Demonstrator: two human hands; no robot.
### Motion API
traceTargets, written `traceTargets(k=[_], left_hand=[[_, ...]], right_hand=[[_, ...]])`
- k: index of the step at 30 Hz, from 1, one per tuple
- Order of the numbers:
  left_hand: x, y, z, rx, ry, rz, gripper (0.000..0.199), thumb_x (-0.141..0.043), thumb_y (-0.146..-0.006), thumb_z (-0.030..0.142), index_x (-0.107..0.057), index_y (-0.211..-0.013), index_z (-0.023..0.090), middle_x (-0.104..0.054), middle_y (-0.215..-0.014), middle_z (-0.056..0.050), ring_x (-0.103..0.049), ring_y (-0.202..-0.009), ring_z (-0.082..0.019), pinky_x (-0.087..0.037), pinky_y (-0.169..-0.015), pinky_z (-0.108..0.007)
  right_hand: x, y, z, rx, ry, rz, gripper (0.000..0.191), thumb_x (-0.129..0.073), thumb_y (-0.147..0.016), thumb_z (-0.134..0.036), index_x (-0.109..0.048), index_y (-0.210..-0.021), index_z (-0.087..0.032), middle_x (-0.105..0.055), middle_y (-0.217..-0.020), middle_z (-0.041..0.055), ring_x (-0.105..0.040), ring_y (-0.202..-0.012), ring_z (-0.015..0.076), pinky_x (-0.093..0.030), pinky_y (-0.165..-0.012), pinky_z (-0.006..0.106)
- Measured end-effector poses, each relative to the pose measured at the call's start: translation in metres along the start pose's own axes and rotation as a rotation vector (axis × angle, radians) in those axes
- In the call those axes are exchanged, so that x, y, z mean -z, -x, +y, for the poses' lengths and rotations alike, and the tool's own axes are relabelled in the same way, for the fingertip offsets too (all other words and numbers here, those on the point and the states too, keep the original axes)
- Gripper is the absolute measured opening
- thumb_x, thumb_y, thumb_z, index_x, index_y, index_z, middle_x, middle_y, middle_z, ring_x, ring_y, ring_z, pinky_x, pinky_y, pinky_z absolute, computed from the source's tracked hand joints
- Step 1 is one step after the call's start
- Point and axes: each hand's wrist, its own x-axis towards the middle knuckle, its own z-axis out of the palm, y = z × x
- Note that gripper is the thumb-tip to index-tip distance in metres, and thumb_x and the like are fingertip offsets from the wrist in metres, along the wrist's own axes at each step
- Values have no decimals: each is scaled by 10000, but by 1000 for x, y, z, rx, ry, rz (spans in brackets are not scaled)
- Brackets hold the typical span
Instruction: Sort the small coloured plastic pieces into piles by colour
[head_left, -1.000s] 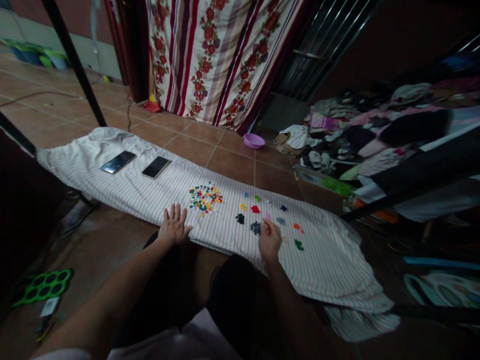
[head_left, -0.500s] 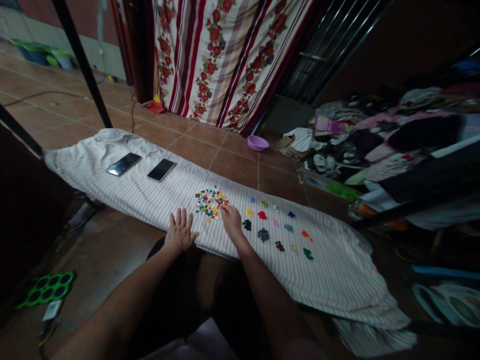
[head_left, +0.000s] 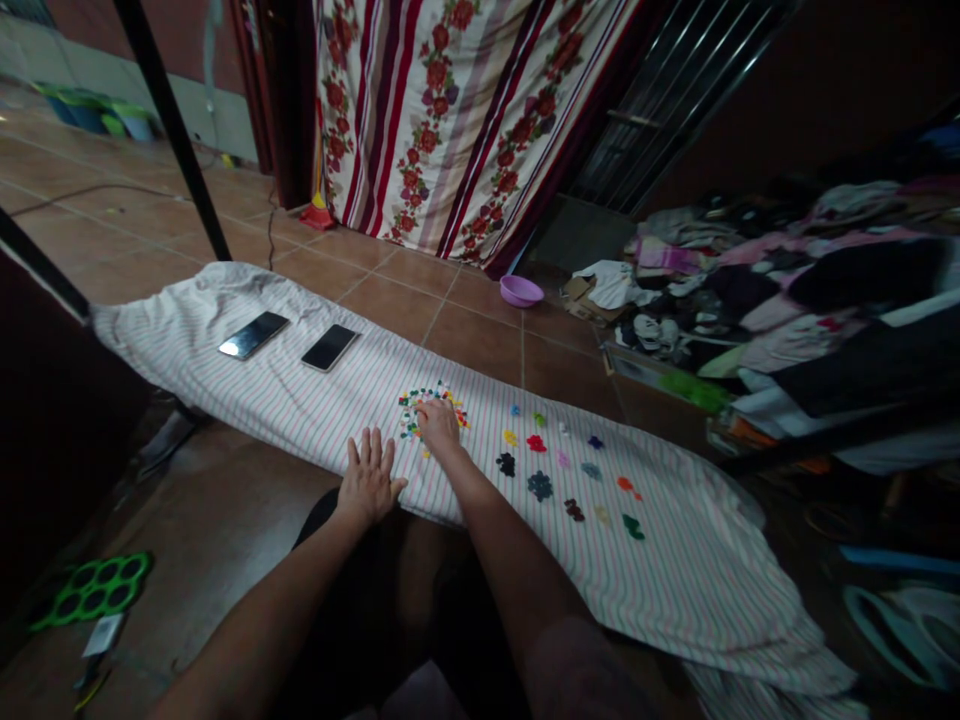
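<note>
A mixed pile of small coloured pieces (head_left: 411,412) lies on the striped cloth (head_left: 450,505). My right hand (head_left: 439,425) is over the pile, its fingers bent together and pointing down into it; whatever is between the fingertips is too small to make out. Just left of the pile, my left hand (head_left: 370,475) lies flat near the cloth's front edge with fingers spread, holding nothing. To the right sit several small groups sorted by colour, among them red pieces (head_left: 535,443), black pieces (head_left: 506,464), dark grey pieces (head_left: 539,486) and green pieces (head_left: 633,526).
Two phones, one (head_left: 253,335) further left and one (head_left: 330,347) nearer the pile, rest on the cloth. On the tiled floor behind is a pink basin (head_left: 521,291). Heaped clothes (head_left: 697,270) lie at the right. Dark poles (head_left: 172,130) rise at the left.
My right hand has moved left from the pile's right edge to over its middle. My left hand stays flat. The whole view has shifted slightly.
</note>
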Motion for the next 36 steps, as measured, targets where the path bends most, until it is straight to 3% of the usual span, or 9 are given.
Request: traceTargets(k=[19,25,36], left_hand=[[5,1,1,0,6,-10,742,-338,-938,560,-300,-1523,106,-239,-1598,-227,-155,-1498,-416,-116,-1180,-636],[4,0,1,-2,0,-12,742,-329,-939,562,-305,-1520,101,-242,-1594,-234,-159,-1497,-418,-128,-1175,-642],[12,3,3,-3,-34,6,726,-381,-937,534,-324,-1508,89,-249,-1576,-267,-207,-1479,-431,-169,-1166,-636]], right_hand=[[-9,-12,-8,-98,45,-18,216,-551,-876,-135,-734,-927,-239,-670,-1016,77,-480,-1054,238,-345,-942,356],[-5,-11,-7,-53,-33,69,155,-551,-886,-191,-700,-896,-232,-691,-988,43,-510,-1012,214,-344,-972,329],[5,-1,8,-134,-103,178,118,-565,-862,-175,-649,-919,-234,-703,-968,26,-551,-976,201,-391,-891,292]])
